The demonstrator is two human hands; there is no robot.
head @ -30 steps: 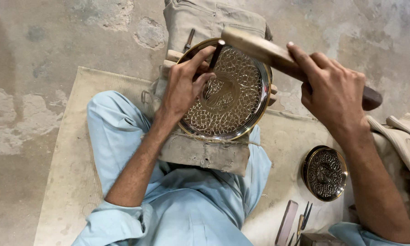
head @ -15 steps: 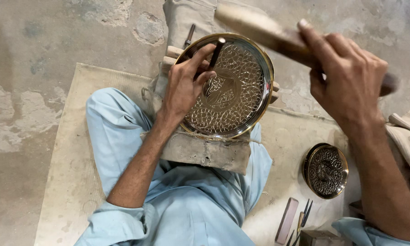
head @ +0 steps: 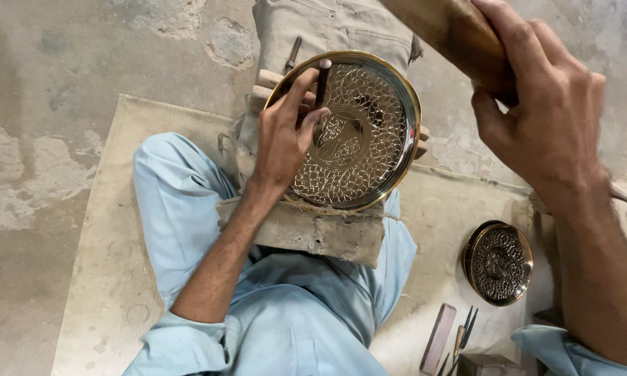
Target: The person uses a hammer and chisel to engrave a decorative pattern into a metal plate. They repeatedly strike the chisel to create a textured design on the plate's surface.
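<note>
A round brass plate [head: 369,160] with a fine engraved pattern leans on a worn padded block [head: 313,233] resting on my lap. My left hand [head: 282,139] rests on the plate's left side and pinches a dark metal chisel [head: 322,80] upright against its surface. My right hand [head: 546,118] is raised at the upper right, closed around a thick wooden mallet [head: 452,35] that hangs above the plate, apart from the chisel.
A smaller engraved brass dish [head: 500,263] lies on the beige mat [head: 104,264] at the right. Several small tools [head: 459,341] and a flat bar [head: 437,340] lie near the bottom edge. Folded cloth [head: 327,24] lies behind the plate on the concrete floor.
My right hand has lifted the mallet up and away from the chisel, toward the top right. My left hand has kept the chisel on the plate.
</note>
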